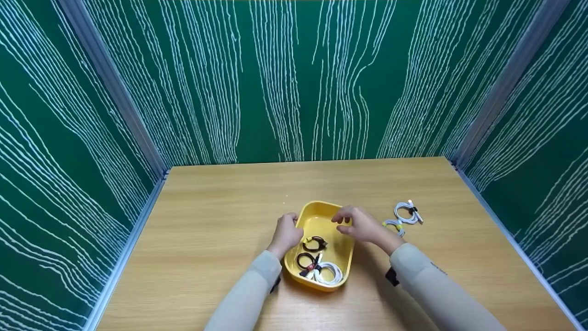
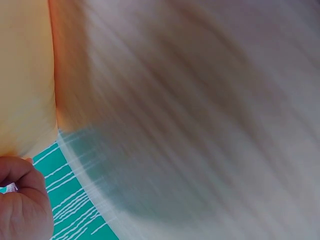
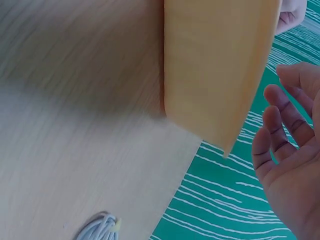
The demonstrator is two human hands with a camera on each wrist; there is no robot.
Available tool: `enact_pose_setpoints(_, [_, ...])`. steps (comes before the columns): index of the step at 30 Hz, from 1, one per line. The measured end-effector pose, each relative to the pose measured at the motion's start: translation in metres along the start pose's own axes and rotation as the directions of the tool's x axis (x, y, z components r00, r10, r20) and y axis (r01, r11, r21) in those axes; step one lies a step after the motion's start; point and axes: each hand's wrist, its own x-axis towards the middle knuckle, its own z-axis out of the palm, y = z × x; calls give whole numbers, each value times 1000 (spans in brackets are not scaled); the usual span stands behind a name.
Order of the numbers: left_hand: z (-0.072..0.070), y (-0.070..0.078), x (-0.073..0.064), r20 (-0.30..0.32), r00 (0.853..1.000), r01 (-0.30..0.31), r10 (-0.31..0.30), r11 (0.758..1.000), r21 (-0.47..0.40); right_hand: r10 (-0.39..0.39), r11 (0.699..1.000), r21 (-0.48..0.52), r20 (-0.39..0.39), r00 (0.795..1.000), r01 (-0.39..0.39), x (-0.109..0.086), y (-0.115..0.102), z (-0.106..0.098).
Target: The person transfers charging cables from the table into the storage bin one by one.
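Note:
My left hand grips the left rim of a yellow plastic tray; in the left wrist view its curled fingers sit at the tray's edge. Over the tray's right rim hovers my right hand, fingers loosely bent with nothing in them. The right wrist view shows that palm apart from the tray wall. Inside the tray lie coiled cables: a black cable with a yellow tie, a black cable with a red tie and a white cable.
Right of the tray, on the wooden table, lie a coiled white cable with a black tie and a pale cable with yellow ties, partly behind my right wrist in the head view. Green panels with white lines enclose the table's back and sides.

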Motion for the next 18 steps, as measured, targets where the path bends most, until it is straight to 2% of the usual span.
enact_pose_setpoints(5, [0,0,-1,7,1000,7,-7,1000,-18,65,998,-3,-10,998,-65,-4,3,-6])
enact_pose_setpoints(9, [-1,0,0,15,999,33,-32,999,-27,52,999,-15,-27,998,-52,-7,7,-11])
enact_pose_setpoints(13, [0,1,0,11,999,30,-30,999,-37,36,999,-25,-37,999,-37,-11,12,-16])
enact_pose_setpoints(18, [-1,1,-1,13,999,37,-36,998,-44,58,998,-35,-48,997,-60,-16,18,-22])
